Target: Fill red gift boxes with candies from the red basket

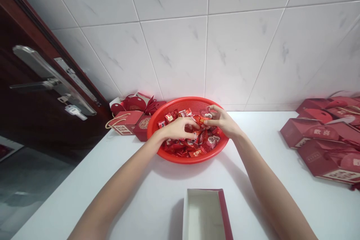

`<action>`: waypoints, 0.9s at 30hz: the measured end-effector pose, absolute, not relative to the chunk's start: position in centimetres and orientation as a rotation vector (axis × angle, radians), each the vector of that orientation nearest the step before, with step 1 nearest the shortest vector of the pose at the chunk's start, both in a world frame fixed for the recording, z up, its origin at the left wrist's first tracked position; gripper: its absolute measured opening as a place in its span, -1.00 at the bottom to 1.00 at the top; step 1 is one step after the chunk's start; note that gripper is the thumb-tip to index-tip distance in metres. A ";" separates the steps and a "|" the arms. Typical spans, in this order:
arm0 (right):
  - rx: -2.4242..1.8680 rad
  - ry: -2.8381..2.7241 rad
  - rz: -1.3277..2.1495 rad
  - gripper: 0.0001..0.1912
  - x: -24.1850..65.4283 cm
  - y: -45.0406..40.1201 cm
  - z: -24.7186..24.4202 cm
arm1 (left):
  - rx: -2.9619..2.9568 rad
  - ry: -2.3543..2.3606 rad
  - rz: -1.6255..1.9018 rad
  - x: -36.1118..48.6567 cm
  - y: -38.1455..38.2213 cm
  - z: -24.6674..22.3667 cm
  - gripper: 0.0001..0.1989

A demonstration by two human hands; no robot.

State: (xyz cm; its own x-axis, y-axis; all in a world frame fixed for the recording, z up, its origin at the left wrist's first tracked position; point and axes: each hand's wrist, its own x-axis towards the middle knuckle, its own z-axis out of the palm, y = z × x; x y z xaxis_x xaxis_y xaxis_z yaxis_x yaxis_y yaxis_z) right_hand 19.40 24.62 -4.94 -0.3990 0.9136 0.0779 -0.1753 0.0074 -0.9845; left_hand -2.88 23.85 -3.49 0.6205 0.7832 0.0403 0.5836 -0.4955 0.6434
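A red plastic basket (189, 160) holds many candies in shiny red wrappers (213, 141), and both of my hands are inside its rim. My left hand (180, 128) is over the middle of the pile, thumb and fingers apart and fingertips touching the candies; I make out nothing gripped in it. On the right side of the basket, my right hand (224, 122) pinches a red-orange wrapped candy (201, 120) between thumb and fingers. An open box (221, 210), white inside with a dark red side, stands on the table in front of me.
Red gift boxes with cord handles (128, 120) are at the basket's left. More dark red boxes (315, 153) lie at the table's right. A tiled wall (174, 56) rises behind the white table (135, 191). At left is a dark door with a handle (33, 84) and keys.
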 end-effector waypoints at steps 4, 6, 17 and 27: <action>-0.841 -1.383 1.529 -0.45 19.4 24.7 -4.9 | 2.347 1.134 0.306 -2.6 23.7 -3.4 -0.55; -0.836 -1.362 1.536 -0.45 19.4 24.6 -4.9 | 2.373 1.140 0.257 -2.6 23.8 -3.5 -0.51; -0.828 -1.384 1.527 -0.57 19.1 24.5 -4.8 | 2.343 1.242 0.139 -2.7 23.6 -3.5 -0.41; -0.820 -1.368 1.528 -0.55 19.2 24.5 -4.9 | 2.309 1.275 0.136 -2.8 23.4 -3.5 -0.69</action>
